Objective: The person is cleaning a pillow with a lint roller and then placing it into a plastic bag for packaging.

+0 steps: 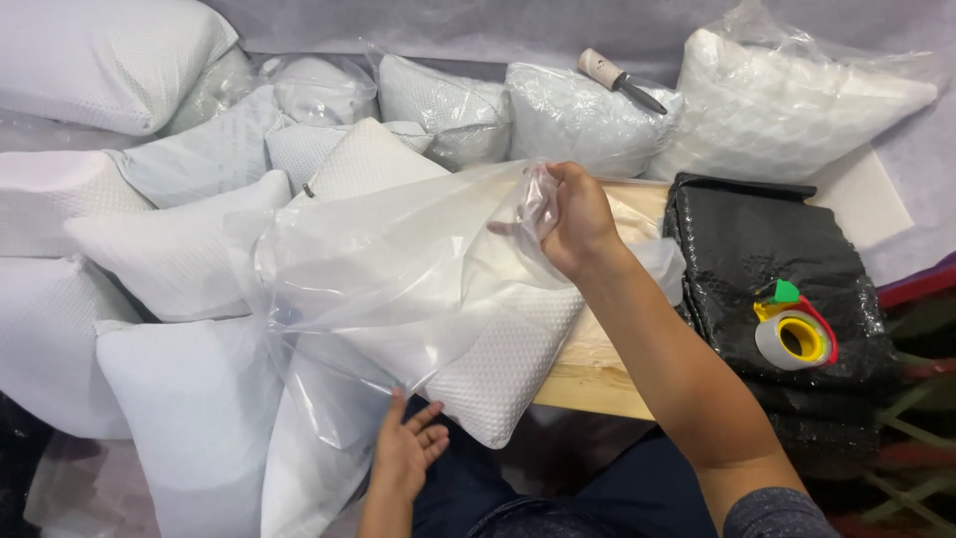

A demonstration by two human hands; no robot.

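We hold a clear plastic bag (398,259) stretched open in front of us, over a white textured pillow (498,359) that lies partly on a pale wooden board (597,374). Our right hand (573,219) is raised above the pillow with its fingers pinched shut on the bag's upper edge. Our left hand (408,448) sits lower and nearer to us, palm up and fingers spread, just under the bag's bottom corner; we cannot tell whether it touches the film. The two hands are well apart, with the bag spanning the space between them.

To the right of the board lies a black bubble-wrapped bundle (767,249), and on it rests a tape dispenser (795,334) with a yellow core. Many white pillows (179,249) are piled to the left and behind. A knife (619,80) with a pale handle lies on a bagged pillow (588,120) at the back.
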